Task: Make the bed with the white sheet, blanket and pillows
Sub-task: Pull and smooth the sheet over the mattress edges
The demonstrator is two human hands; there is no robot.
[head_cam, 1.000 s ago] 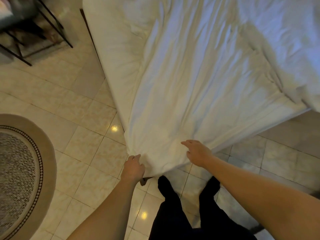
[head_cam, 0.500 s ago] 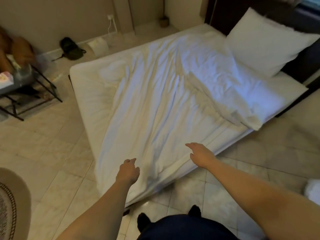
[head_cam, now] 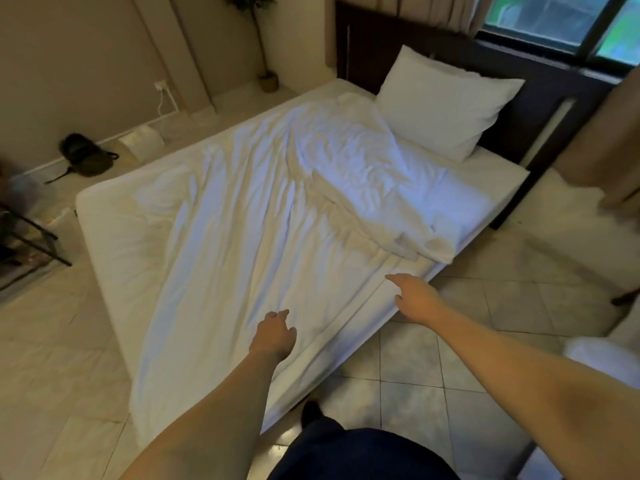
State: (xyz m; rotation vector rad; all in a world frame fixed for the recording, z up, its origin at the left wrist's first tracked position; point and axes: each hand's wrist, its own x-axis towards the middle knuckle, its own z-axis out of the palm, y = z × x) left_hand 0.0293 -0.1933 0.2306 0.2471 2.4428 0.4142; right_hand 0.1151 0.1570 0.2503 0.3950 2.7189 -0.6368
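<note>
A wrinkled white blanket (head_cam: 249,230) lies spread across the bed, bunched in folds toward the head end. The white sheet (head_cam: 114,233) covers the mattress and shows bare along the left side. One white pillow (head_cam: 446,102) leans upright against the dark headboard; a second pillow (head_cam: 453,202) lies flat, partly under the bunched blanket. My left hand (head_cam: 273,336) hovers over the blanket's near corner with fingers loosely curled, holding nothing. My right hand (head_cam: 415,296) reaches over the bed's right edge, fingers spread, empty.
The dark headboard (head_cam: 540,119) stands under a window at the back right. A black bag (head_cam: 86,157) and a white box lie on the tiled floor by the far wall. A metal-framed table (head_cam: 31,237) stands at the left. A curtain (head_cam: 602,140) hangs at the right.
My left hand has let go of the blanket's corner and both hands have lifted off. The view has risen from the foot corner to take in the whole bed.
</note>
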